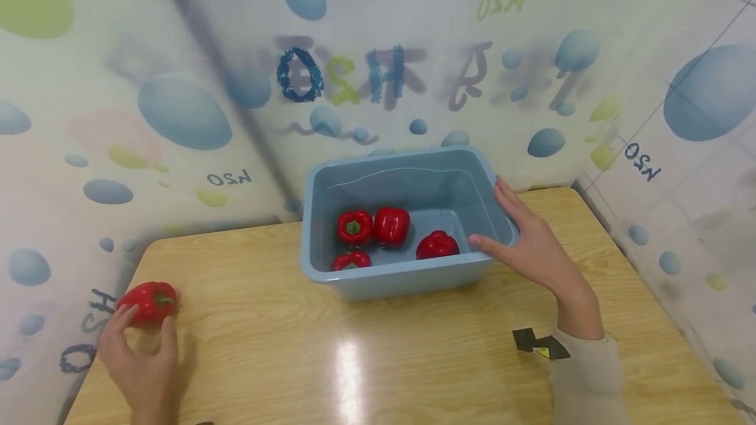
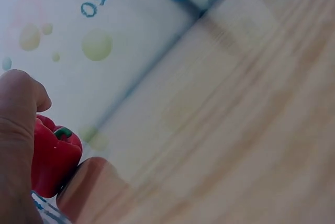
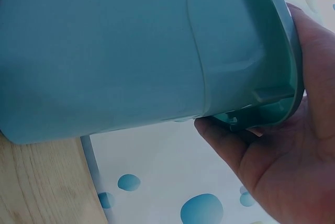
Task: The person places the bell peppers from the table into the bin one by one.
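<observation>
At the table's left side lies a red bell pepper (image 1: 150, 302) with a green stem. My left hand (image 1: 142, 363) holds it, the thumb on the stem side and the fingers over its left side. In the left wrist view the pepper (image 2: 55, 158) shows between a bent finger and another fingertip. A blue-grey plastic tub (image 1: 407, 274) stands at the back of the table with several red bell peppers (image 1: 392, 226) inside. My right hand (image 1: 534, 251) grips the tub's right end by the rim; in the right wrist view, fingers (image 3: 225, 143) curl beneath that rim.
The tub is close to a patterned white sheet (image 1: 366, 117) behind the wooden table (image 1: 266, 346). More of this sheet borders the left and right table edges. Dark tape pieces (image 1: 540, 343) lie near the right sleeve (image 1: 587, 379).
</observation>
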Motion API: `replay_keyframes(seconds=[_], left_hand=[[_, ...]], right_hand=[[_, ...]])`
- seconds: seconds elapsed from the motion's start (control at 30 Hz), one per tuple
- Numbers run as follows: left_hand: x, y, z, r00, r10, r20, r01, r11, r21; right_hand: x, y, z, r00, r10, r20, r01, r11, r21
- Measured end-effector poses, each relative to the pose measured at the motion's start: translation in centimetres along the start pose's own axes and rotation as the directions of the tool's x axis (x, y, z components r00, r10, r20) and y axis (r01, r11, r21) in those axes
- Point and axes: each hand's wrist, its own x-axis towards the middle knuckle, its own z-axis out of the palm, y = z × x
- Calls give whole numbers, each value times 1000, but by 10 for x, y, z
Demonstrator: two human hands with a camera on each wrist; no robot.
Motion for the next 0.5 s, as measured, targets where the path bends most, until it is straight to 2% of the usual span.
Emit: replay_keyframes(seconds=[0.17, 0.5], left_hand=[[12, -7, 4, 997, 80, 14, -80, 997, -20], [30, -10, 12, 992, 57, 115, -56, 998, -15]], right_hand=[[0, 0, 0, 1000, 5, 1, -5, 1000, 0], [0, 0, 1, 1000, 18, -4, -18, 1000, -5]])
